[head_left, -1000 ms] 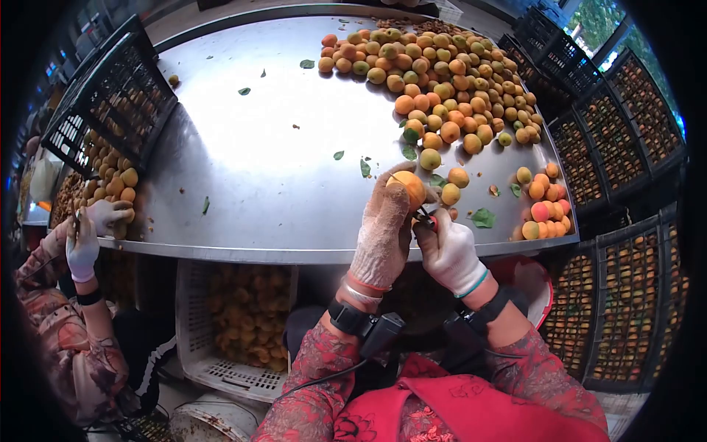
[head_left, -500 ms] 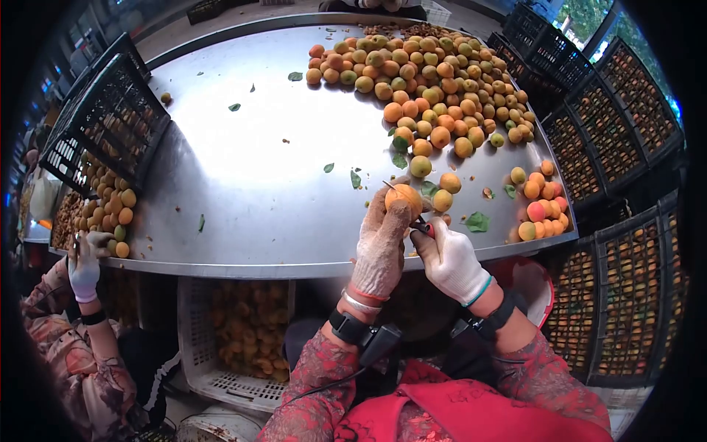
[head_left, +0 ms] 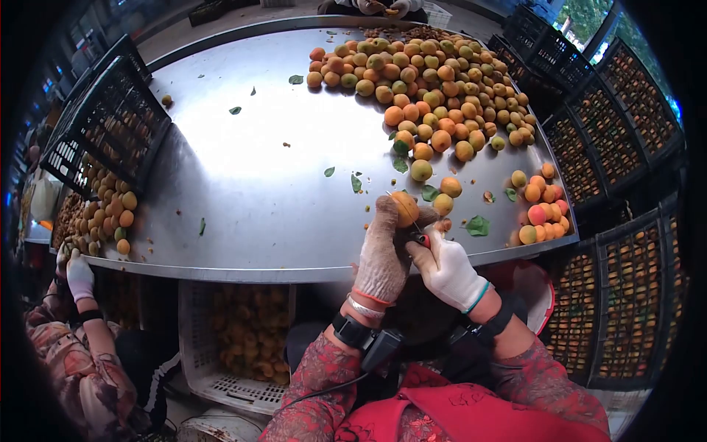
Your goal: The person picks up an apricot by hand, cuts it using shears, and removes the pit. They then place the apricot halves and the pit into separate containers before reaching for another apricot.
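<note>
My left hand (head_left: pixel 383 254), in a soiled knit glove, is closed round an orange apricot (head_left: pixel 405 209) just above the table's front edge. My right hand (head_left: pixel 451 271), gloved in white, grips a small knife (head_left: pixel 423 240) by its red and black handle, close against the underside of the fruit. A thin metal line shows beside the apricot; most of the blade is hidden by fruit and fingers. Beyond the hands lie two loose apricots (head_left: pixel 445 194) and a green leaf (head_left: pixel 477 225).
A large apricot pile (head_left: pixel 442 88) covers the far right of the metal table (head_left: pixel 250 214). A smaller group (head_left: pixel 541 214) sits at the right edge. Black crates (head_left: pixel 626 295) stand right; a white crate (head_left: pixel 250 394) holds fruit below. A co-worker's gloved hand (head_left: pixel 79 276) is left.
My hands and the apricot have shifted slightly down, and the fruit has turned in my fingers. The co-worker's hands at left moved down to the table edge. Hands at the far edge now hold orange fruit.
</note>
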`<action>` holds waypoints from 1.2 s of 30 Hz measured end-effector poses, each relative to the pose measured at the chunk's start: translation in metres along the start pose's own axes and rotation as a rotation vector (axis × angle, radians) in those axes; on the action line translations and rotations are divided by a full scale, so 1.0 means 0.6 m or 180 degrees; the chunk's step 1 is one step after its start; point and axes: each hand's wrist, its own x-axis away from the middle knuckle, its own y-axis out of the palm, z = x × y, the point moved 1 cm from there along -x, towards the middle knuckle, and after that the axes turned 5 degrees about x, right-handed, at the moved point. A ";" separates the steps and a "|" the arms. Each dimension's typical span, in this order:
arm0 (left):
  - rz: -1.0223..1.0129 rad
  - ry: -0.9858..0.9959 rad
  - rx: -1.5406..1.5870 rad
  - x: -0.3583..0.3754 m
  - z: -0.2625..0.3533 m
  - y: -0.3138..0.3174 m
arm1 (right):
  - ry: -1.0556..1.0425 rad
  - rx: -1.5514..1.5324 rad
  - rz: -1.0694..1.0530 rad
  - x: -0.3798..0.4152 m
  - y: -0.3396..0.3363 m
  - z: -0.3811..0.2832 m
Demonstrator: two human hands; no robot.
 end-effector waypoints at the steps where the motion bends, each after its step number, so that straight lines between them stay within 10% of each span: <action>1: -0.0115 0.0045 -0.0065 -0.001 -0.001 -0.002 | -0.0009 0.0002 0.0000 -0.002 0.001 0.000; 17: 0.0286 0.0257 -0.1031 -0.027 -0.034 -0.040 | -0.0029 -0.0776 -0.0094 0.008 0.035 0.058; 23: 0.0249 0.0104 -0.0719 -0.010 -0.021 -0.005 | 0.1772 -0.1832 -0.1103 0.008 -0.018 0.010; 25: 0.0080 0.0212 -0.0796 -0.016 -0.031 -0.024 | 0.1267 -0.1708 -0.0982 0.014 -0.009 0.033; 26: -0.0015 0.0187 -0.0825 -0.018 -0.033 -0.023 | -0.0405 -0.0780 0.0161 0.020 0.029 0.077; 32: 0.0104 -0.0004 -0.1198 -0.010 -0.011 0.017 | -0.0328 0.0953 0.0514 0.019 -0.024 0.033; 36: -0.0117 -0.0215 -0.0792 -0.010 -0.004 0.004 | -0.0323 -0.0038 0.0449 0.008 -0.026 0.050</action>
